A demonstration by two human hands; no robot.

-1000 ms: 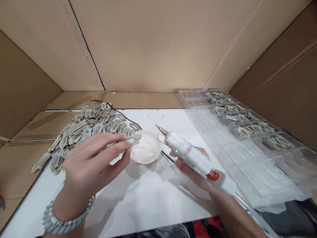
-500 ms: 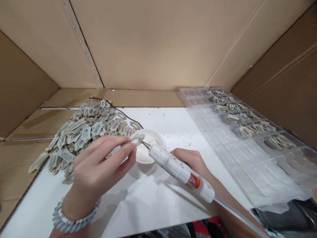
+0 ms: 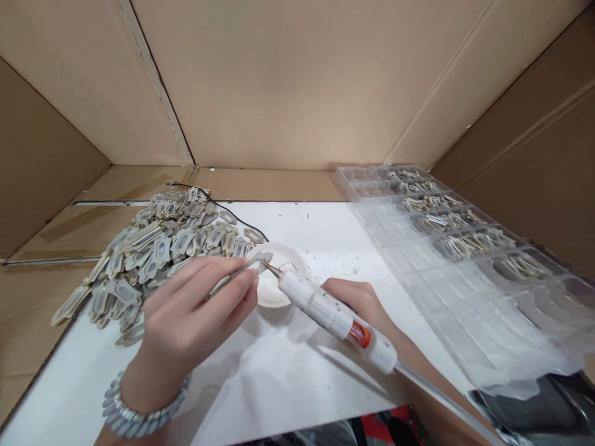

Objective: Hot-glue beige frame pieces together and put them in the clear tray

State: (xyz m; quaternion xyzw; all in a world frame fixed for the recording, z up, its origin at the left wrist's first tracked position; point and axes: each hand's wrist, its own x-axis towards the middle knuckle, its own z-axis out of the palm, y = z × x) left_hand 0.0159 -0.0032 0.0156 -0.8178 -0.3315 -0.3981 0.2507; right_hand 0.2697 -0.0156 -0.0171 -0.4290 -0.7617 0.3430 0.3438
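Note:
My left hand (image 3: 190, 313) pinches one small flat metal piece (image 3: 258, 261) between thumb and fingers, held over a white round dish (image 3: 279, 291). My right hand (image 3: 360, 303) grips a white pen-shaped tool (image 3: 332, 314) with an orange button. Its thin metal tip touches the held piece. A beaded bracelet circles my left wrist.
A big heap of similar metal pieces (image 3: 153, 248) lies at the left on the white board (image 3: 288, 384). A clear plastic compartment tray (image 3: 465, 248) with sorted pieces stands at the right. A black cable (image 3: 232, 214) runs behind the heap. Cardboard walls enclose the space.
My right hand swung the tool down and leftward until its tip met the piece in my left hand. Over the last half second both hands stay almost still.

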